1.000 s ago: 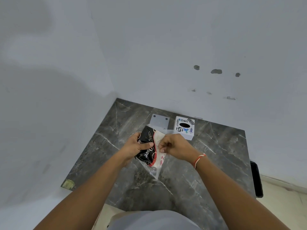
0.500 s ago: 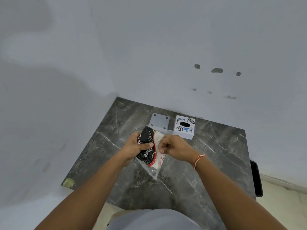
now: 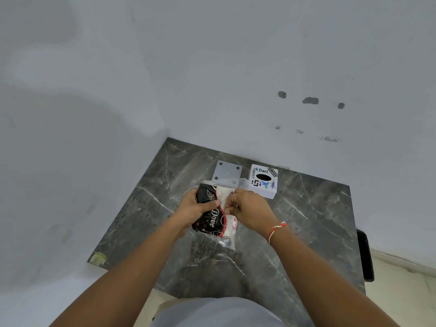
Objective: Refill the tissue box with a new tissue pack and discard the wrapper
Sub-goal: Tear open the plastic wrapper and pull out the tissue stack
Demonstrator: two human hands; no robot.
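A tissue pack (image 3: pixel 212 220) in a black, red and white wrapper with clear plastic ends is held above the dark marble table (image 3: pixel 306 232). My left hand (image 3: pixel 192 210) grips its black left side, thumb across the top. My right hand (image 3: pixel 250 208) pinches the wrapper at the pack's white right side. Behind the hands stands the white tissue box (image 3: pixel 263 180) with stickers and a dark oval slot on top. Its flat white lid or base plate (image 3: pixel 227 172) lies just left of it.
The table sits in a corner, with walls to the left and behind. A black object (image 3: pixel 365 256) stands off the table's right edge. A yellowish sticker (image 3: pixel 98 258) marks the near left corner.
Both hands stay on the pack. My right fingers have shifted slightly on the wrapper, and the pack has turned a little so more of its black face shows.
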